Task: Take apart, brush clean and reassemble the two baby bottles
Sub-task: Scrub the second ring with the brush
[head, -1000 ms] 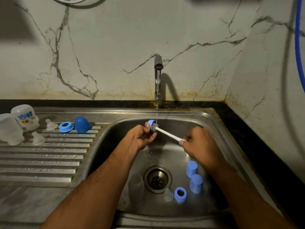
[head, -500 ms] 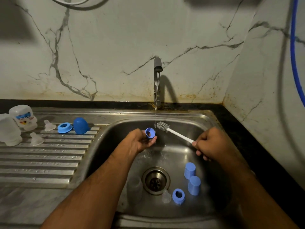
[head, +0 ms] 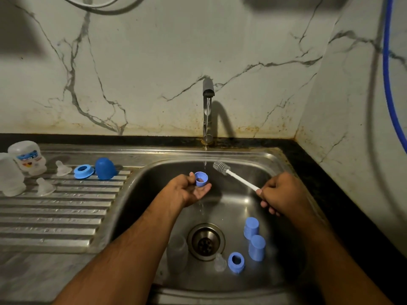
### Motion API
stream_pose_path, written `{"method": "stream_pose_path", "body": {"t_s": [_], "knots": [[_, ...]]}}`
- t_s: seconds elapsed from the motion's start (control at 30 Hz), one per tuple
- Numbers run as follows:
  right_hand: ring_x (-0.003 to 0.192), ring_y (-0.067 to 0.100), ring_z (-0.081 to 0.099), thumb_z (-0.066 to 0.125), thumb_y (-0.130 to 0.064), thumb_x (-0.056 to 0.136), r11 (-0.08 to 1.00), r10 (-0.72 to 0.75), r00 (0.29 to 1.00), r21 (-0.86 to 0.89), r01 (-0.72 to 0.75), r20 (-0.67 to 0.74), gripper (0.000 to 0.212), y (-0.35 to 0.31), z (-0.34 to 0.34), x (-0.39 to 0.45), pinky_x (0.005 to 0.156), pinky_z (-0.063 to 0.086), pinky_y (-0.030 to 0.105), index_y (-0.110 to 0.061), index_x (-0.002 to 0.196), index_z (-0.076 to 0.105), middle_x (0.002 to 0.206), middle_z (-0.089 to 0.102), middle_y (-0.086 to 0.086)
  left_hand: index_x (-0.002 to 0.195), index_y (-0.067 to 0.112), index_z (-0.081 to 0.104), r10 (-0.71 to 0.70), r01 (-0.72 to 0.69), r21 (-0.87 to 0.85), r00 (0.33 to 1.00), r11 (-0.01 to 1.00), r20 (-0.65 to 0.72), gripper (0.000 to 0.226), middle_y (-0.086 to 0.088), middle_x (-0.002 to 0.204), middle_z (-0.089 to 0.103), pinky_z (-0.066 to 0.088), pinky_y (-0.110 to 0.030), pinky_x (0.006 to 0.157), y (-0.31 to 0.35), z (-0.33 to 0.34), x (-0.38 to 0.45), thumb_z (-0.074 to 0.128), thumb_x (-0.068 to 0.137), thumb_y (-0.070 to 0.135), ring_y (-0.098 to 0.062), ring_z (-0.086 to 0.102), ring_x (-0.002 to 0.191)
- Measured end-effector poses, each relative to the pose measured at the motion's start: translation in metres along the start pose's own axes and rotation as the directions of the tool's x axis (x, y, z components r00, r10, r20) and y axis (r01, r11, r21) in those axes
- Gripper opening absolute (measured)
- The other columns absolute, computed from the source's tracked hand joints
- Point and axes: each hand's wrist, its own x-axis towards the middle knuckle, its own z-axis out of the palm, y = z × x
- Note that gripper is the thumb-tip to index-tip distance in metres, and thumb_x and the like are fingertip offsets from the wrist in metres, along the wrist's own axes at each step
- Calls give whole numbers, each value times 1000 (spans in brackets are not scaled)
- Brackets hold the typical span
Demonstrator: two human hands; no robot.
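My left hand (head: 187,189) holds a small blue ring cap (head: 200,178) under the thin stream from the tap (head: 208,89), its opening facing me. To the right, my right hand (head: 280,193) grips the white handle of a small bottle brush (head: 222,167), whose bristle head is clear of the cap. On the sink floor stand two blue caps (head: 251,227) (head: 256,247), a blue collar ring (head: 236,261), a clear teat (head: 220,263) and a clear bottle body (head: 177,254). The draining board (head: 55,216) carries two upturned bottles (head: 27,157) (head: 10,176), two teats (head: 62,168) (head: 45,187), a blue ring (head: 83,171) and a blue dome cap (head: 105,168).
The steel sink (head: 271,164) has a round drain (head: 206,242) in the middle. A marble wall rises behind it and on the right. A blue hose (head: 389,84) hangs down the right wall. A black counter edge (head: 330,183) runs along the sink's right side.
The brush was inside the blue cap a second ago; my right hand has drawn it out to the right. My left hand now holds the cap under the running water.
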Motion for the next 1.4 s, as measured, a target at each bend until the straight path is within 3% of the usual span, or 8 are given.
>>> {"method": "stream_pose_path", "body": {"t_s": [0.13,0.3,0.37,0.5,0.67,1.1,1.3,1.4], "knots": [[35,10,55,69,-23,90,1000,-4,1000,7,4,-11,25,4,1,4,38,40,19,-11,67,70,52,68,1,92,7,61,43,-39,-129,999,991,24,23,-10,138,58,40,-48,112,-2,6,1,42,104,2,-40,49,133],[34,9,54,70,-25,89,1000,-14,1000,10,14,-19,27,9,6,8,37,37,18,-11,66,70,52,68,1,123,1,61,119,-115,-241,993,964,2,24,-15,143,52,40,-33,113,-6,15,4,53,100,6,-39,46,136],[34,8,54,70,-25,89,1000,-13,1000,18,13,-22,27,9,7,9,39,38,19,-11,66,70,52,68,1,108,-2,63,116,-114,-240,993,964,-3,14,-14,132,60,43,-34,110,-8,17,7,54,99,4,-40,49,133],[35,8,55,70,-24,89,1000,-16,999,11,16,-37,25,9,6,9,42,40,21,-12,67,69,53,68,1,138,-3,51,146,-150,-174,989,973,-34,38,-14,116,64,41,-42,111,-15,20,15,48,100,-6,-45,47,133],[36,10,55,70,-22,89,1000,-18,998,9,19,-53,24,7,5,6,43,41,23,-12,67,70,53,68,3,126,4,56,143,-146,-122,989,982,-37,26,-16,117,59,38,-39,113,-21,24,17,43,103,0,-30,52,124],[38,13,54,70,-20,89,1000,0,999,12,1,-43,23,6,6,5,44,40,23,-10,69,70,55,69,7,135,-5,51,100,-99,-52,995,994,12,34,-31,143,47,41,-42,112,-17,10,5,44,105,9,-51,47,130],[40,14,55,70,-21,90,1000,3,1000,17,-2,-30,24,7,8,7,47,41,25,-9,69,70,57,69,10,99,-5,59,89,-87,-41,995,995,39,21,-32,140,49,41,-40,112,-11,3,-4,44,105,8,-49,50,129],[39,14,55,70,-23,90,1000,1,999,7,-1,-37,26,9,10,9,47,41,26,-10,67,69,55,68,8,103,-1,62,106,-105,-25,993,994,57,16,-27,139,52,43,-44,110,-7,3,-7,48,103,6,-42,52,129]]}}
